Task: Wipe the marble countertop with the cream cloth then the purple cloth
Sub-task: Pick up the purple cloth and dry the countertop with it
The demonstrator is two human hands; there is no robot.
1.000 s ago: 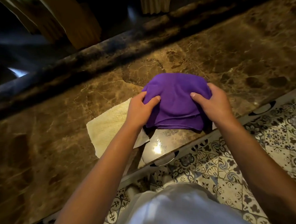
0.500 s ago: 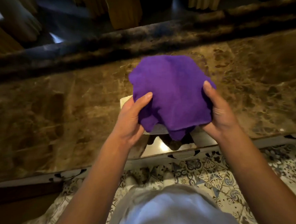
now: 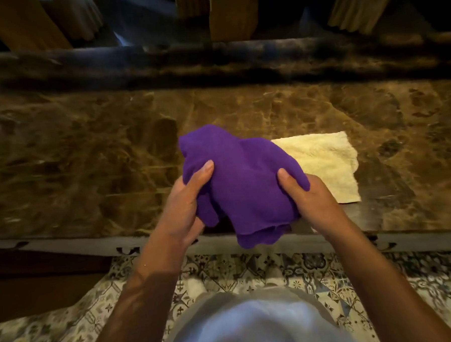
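Note:
A bunched purple cloth (image 3: 242, 181) hangs above the front edge of the brown marble countertop (image 3: 88, 162). My left hand (image 3: 184, 207) grips its left side with the thumb on top. On the cloth's right side, my right hand (image 3: 311, 200) holds on. A cream cloth (image 3: 323, 163) lies flat on the marble just right of the purple one, partly hidden behind it and my right hand.
A dark raised marble ledge (image 3: 213, 64) runs along the back of the counter. Beyond it stand wooden chair legs (image 3: 233, 11). Below the counter's front edge is patterned floor tile (image 3: 276, 267). A white garment (image 3: 253, 323) fills the bottom middle.
Both hands have lifted the purple cloth off the counter and bunched it. The view has shifted, so the cream cloth now shows to the right of the purple cloth instead of the left.

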